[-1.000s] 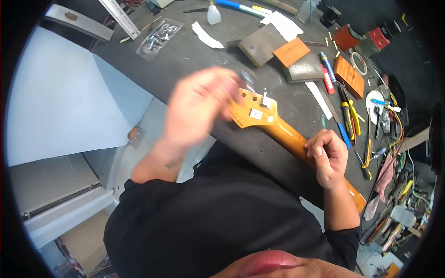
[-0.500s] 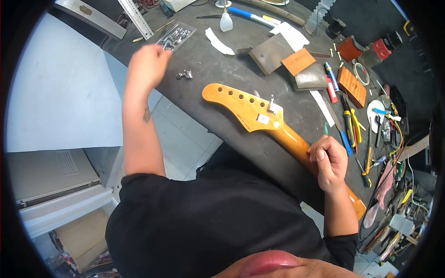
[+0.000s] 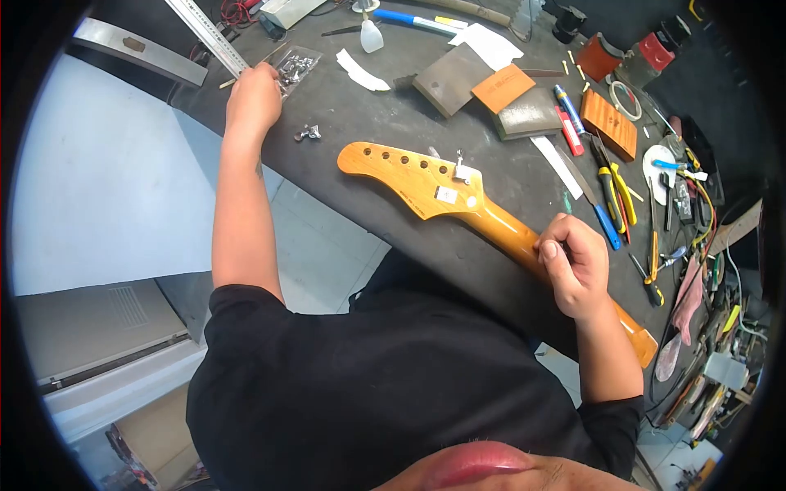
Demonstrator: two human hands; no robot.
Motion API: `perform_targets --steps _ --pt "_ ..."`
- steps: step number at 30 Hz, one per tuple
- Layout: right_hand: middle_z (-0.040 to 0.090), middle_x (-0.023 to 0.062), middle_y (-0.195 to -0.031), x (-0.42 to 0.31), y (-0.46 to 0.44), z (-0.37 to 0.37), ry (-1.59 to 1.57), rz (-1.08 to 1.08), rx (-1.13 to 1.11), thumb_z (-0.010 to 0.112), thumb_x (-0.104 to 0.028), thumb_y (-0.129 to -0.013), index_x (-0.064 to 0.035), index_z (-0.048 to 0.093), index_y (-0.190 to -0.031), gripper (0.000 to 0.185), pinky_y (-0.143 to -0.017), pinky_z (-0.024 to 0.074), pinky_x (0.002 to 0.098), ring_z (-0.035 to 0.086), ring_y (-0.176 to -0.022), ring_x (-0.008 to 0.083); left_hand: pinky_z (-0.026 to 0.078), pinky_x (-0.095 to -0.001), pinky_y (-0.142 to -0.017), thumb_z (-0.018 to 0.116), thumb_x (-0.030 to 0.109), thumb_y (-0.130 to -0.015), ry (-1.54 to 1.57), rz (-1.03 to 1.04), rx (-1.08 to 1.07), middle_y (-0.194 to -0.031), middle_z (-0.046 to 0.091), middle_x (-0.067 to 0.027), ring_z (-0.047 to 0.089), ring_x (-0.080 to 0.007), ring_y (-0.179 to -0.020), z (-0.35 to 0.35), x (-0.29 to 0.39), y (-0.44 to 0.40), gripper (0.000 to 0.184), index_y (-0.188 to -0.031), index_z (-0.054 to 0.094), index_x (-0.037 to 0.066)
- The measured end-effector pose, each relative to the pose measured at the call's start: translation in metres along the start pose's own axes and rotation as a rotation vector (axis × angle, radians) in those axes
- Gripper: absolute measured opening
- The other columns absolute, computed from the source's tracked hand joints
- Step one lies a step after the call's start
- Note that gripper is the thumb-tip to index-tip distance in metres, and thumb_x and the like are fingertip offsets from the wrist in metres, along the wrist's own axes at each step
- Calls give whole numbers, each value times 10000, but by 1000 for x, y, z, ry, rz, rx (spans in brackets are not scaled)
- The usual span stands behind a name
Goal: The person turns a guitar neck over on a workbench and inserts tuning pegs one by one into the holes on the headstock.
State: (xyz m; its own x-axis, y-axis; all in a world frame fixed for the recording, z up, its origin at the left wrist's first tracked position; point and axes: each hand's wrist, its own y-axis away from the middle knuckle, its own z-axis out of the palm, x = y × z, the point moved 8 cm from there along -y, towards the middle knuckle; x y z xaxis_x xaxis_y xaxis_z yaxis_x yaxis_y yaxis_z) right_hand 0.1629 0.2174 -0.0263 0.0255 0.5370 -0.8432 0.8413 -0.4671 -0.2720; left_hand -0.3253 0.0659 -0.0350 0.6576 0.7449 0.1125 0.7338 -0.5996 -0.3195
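My left hand point(image 3: 255, 98) is at the left edge of a clear plastic bag point(image 3: 296, 67) of shiny metal tuning machines. Its fingers are curled and point away from me, so whatever they hold is hidden. A thin stick passes right by the fingertips. My right hand point(image 3: 575, 266), fingers curled, rests closed on the neck of an amber-coloured guitar neck point(image 3: 509, 229). One tuning machine point(image 3: 463, 173) sits at the headstock's hole nearest the neck; the other holes are bare. Loose tuning machines point(image 3: 308, 132) lie on the bench between the bag and the headstock.
On the dark workbench point(image 3: 327, 176) are metal blocks point(image 3: 450, 79), an orange block point(image 3: 503, 87), a small white bottle point(image 3: 371, 37) and a steel ruler point(image 3: 205, 34). Pliers point(image 3: 610, 184), screwdrivers and cables crowd the right side. The bench's front edge runs diagonally before my body.
My left hand has moved slightly farther forward, past the bag's left edge toward the stick and ruler. My right hand stays on the guitar neck. The view has shifted slightly.
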Motion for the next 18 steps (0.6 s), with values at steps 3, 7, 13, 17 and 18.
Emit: perform_targets --steps 3,7,13,17,18 --pt "584 84 -764 -1 0 0 -3 4 -1 645 -46 -969 -19 575 -880 116 -627 441 340 550 -655 220 544 -480 -1022 635 156 -1024 178 61 178 -1273 713 -235 687 -406 -1185 -11 -14 1 249 -1213 726 21" --pt "588 85 -765 2 -1 0 3 -3 -14 655 -62 -970 -19 581 -876 127 -626 443 344 553 -654 222 560 -364 -942 589 98 -1071 1001 -100 266 -1160 754 -160 717 -246 -1100 -36 -14 14 217 -1234 678 -14" --pt "610 86 -791 6 0 -1 -11 -32 -24 673 -66 -968 -25 603 -906 102 -646 471 340 579 -685 221 579 -303 -876 577 48 -1103 1858 145 -372 -1072 725 -89 705 -147 -979 -48 139 104 206 -1276 652 -33" --pt "668 84 -937 2 5 -1 -70 27 17 708 -29 -954 -4 634 -1073 142 -737 544 330 654 -778 194 601 -289 -888 629 42 -1097 1717 178 -702 -1048 738 -43 720 -118 -988 -42 236 163 163 -1218 706 -36" --pt "679 88 -975 2 6 -1 -38 -68 47 744 -35 -944 8 644 -1141 225 -724 558 323 672 -780 185 590 -275 -884 643 53 -1095 1535 218 -683 -1031 742 -44 712 -107 -940 -43 245 169 170 -1219 712 -40"
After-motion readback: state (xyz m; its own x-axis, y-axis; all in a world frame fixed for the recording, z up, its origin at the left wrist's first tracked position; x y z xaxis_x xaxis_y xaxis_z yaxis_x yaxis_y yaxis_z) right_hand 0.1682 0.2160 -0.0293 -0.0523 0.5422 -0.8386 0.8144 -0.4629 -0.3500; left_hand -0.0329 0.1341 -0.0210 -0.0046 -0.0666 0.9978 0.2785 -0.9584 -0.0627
